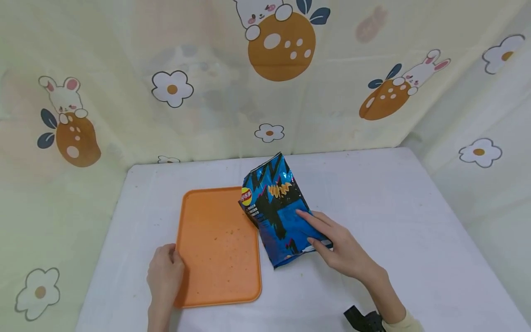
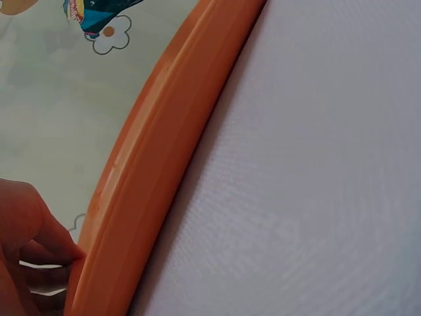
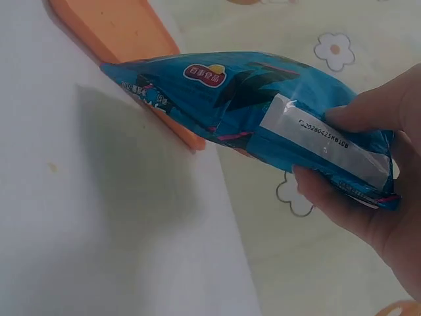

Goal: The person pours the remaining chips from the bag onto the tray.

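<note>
Two grips, both occupied. Left hand (image 1: 165,274) had its fingers bent onto the left edge of the tray (image 1: 207,272), toward the near end. Right hand (image 1: 341,246) pinched the bag (image 1: 286,216) at its near-right end, thumb and fingers spread only by the packet's thickness; right wrist view showed fingertips on the pale printed strip (image 3: 322,138).

Key relation: bag vs tray's right edge. Bag reached away and left from the right grip, long axis far-left to near-right. Its left corner overlapped that edge, toward the back; the rest was over the worktop (image 1: 394,207). Shadow (image 3: 138,164) suggested it was held off the surface; couldn't tell how high. Right hand was nearer to it; left hand sat across the tray.

Tray's long axis ran front to back, specks (image 1: 215,239) on its floor. Bag's far corner met the worktop's back edge in head view, patterned cloth (image 1: 124,92) behind. Widest stretch of worktop lay right of the bag; narrower strip left of the tray.
</note>
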Demonstrator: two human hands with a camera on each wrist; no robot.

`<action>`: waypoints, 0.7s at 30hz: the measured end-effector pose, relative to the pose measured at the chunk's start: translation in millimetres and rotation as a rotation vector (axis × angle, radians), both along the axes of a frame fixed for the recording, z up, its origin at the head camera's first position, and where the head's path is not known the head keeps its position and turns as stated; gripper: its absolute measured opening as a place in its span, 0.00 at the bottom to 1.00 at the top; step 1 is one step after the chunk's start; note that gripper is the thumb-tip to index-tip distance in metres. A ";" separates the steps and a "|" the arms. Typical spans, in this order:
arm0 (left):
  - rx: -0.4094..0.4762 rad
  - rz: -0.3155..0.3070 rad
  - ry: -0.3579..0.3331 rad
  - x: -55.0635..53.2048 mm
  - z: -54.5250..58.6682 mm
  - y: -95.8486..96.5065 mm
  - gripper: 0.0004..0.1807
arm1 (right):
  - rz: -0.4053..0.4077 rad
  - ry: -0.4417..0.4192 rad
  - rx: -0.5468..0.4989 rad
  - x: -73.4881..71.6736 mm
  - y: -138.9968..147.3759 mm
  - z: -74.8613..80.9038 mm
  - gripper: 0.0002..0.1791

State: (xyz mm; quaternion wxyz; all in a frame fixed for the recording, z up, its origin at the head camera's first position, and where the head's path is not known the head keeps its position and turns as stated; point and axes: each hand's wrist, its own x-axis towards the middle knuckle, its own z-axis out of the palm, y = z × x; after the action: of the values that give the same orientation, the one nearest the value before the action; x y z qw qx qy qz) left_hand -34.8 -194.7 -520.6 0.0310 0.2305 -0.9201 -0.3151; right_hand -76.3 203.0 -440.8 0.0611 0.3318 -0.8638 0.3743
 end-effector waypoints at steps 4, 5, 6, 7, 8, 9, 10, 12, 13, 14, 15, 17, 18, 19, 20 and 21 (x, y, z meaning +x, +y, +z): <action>0.007 -0.004 -0.006 -0.3 0.9 0.0 0.18 | 0.070 0.023 0.042 -7.4 -1.5 15.0 0.41; 0.008 -0.003 -0.009 -0.4 0.8 -0.1 0.18 | 0.085 0.025 0.055 -9.5 -2.3 19.1 0.41; 0.008 0.000 -0.011 -0.1 0.7 0.0 0.18 | 0.102 0.022 0.065 -11.3 -3.3 22.9 0.41; 0.006 0.002 -0.011 0.0 0.6 -0.6 0.18 | 0.114 0.024 0.080 -13.1 -4.9 26.5 0.40; 0.007 0.006 -0.014 0.4 0.3 -1.1 0.18 | 0.123 0.028 0.097 -14.6 -6.6 29.6 0.40; 0.006 0.008 -0.014 1.0 0.0 -1.5 0.18 | 0.134 0.033 0.114 -16.0 -8.3 32.2 0.39; 0.005 0.009 -0.011 1.6 -0.4 -1.9 0.18 | 0.145 0.038 0.129 -17.3 -10.1 34.4 0.39; 0.004 0.003 -0.001 2.1 -1.3 -2.9 0.18 | 0.163 0.051 0.153 -19.8 -13.7 37.6 0.39; 0.004 -0.002 0.007 2.2 -1.8 -3.3 0.17 | 0.174 0.062 0.163 -21.4 -15.5 39.0 0.38; 0.008 -0.005 0.013 2.5 -2.3 -3.5 0.17 | 0.185 0.076 0.174 -23.1 -17.2 40.3 0.38; 0.011 -0.010 0.021 2.5 -2.7 -3.7 0.17 | 0.199 0.094 0.182 -25.0 -19.1 41.9 0.38; 0.017 -0.019 0.037 2.4 -3.5 -4.2 0.17 | 0.224 0.120 0.202 -28.4 -22.7 45.7 0.38; 0.019 -0.020 0.044 2.6 -3.8 -4.3 0.17 | 0.236 0.136 0.214 -30.2 -24.4 47.8 0.37; 0.021 -0.022 0.050 2.5 -4.1 -4.4 0.17 | 0.248 0.148 0.227 -31.9 -26.2 49.7 0.37; 0.020 -0.022 0.055 2.4 -4.4 -4.5 0.17 | 0.260 0.156 0.240 -33.2 -28.0 51.9 0.37; 0.018 -0.022 0.062 2.2 -4.7 -4.6 0.17 | 0.272 0.166 0.255 -34.5 -29.8 54.2 0.36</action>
State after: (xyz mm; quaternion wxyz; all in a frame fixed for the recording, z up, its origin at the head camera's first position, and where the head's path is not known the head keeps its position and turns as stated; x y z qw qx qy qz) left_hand -32.6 -199.4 -525.2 0.0538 0.2108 -0.9183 -0.3308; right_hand -110.8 173.2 -386.6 0.0383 0.4801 -0.8434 0.2381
